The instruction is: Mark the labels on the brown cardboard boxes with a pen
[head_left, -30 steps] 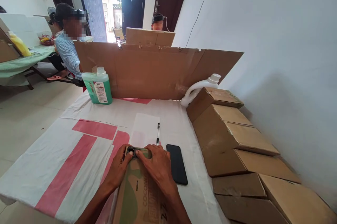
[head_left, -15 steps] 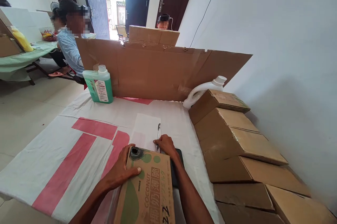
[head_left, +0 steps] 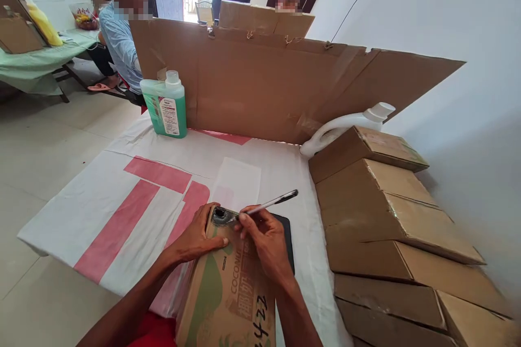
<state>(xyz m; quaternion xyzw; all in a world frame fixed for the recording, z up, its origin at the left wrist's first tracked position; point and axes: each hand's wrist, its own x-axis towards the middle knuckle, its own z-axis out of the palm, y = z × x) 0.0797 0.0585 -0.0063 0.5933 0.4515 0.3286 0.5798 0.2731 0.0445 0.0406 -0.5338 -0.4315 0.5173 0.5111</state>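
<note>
A brown cardboard box (head_left: 215,287) with green printing and handwritten black digits lies in front of me. My left hand (head_left: 203,235) grips its far left corner, thumb on top and fingers over the edge. Between the fingers of my right hand (head_left: 264,233) is a pen (head_left: 277,201), its tip at the dark scribbled patch (head_left: 223,218) around a small black hole in the box top. Beyond the box, a sheet of white paper (head_left: 238,176) lies on the cloth. A dark flat object (head_left: 287,235) shows partly behind my right hand.
Cardboard boxes (head_left: 366,211) line the table's right side, beside a white jug (head_left: 342,124). A bottle of green liquid (head_left: 166,111) stands at the far left. An upright cardboard panel (head_left: 252,86) closes the far edge. Other people sit beyond.
My right hand has picked the pen up from the paper and brought it over the box, tip at the dark patch. My left hand still holds the corner. The view has tilted down.
</note>
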